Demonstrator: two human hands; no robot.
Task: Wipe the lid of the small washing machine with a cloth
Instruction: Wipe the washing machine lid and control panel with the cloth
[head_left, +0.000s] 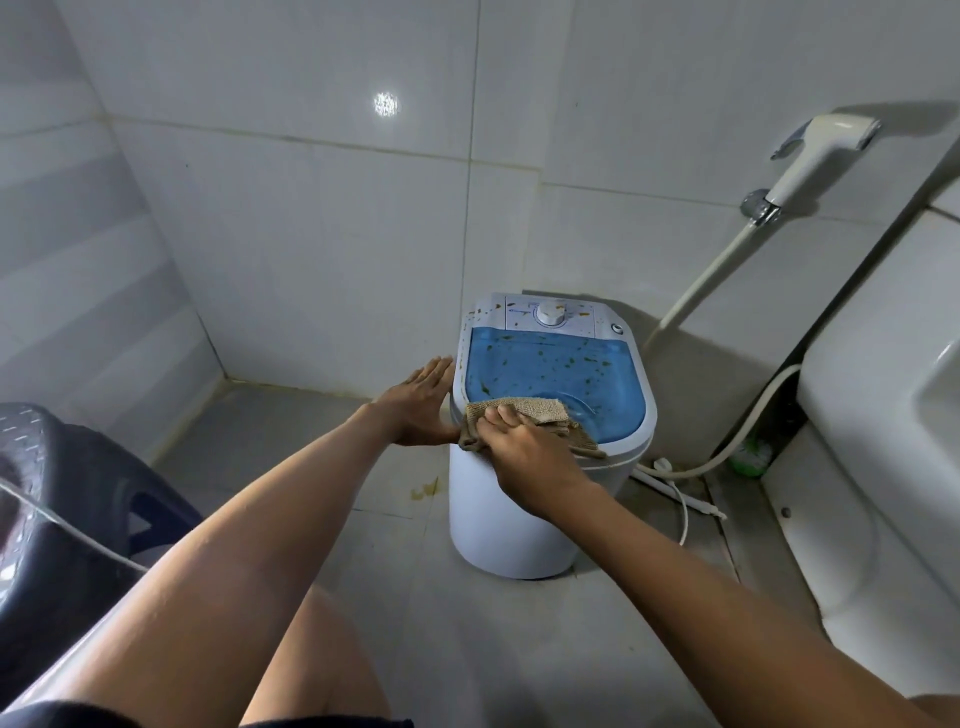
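A small white washing machine (511, 514) stands on the tiled floor against the back wall. Its blue translucent lid (550, 371) is spotted with brown-yellow stains, as is the white control panel with a dial (550, 313) behind it. A folded beige cloth (540, 413) lies on the lid's near edge. My right hand (524, 447) presses down on the cloth, fingers curled over it. My left hand (421, 402) is flat and open, fingers together, resting against the machine's left side near the rim.
A white toilet (883, 415) stands at the right. A bidet sprayer (815, 156) hangs on the wall with its hose (701, 280) running down behind the machine. A dark plastic stool (62, 509) sits at the left. A white cable (675, 483) lies on the floor.
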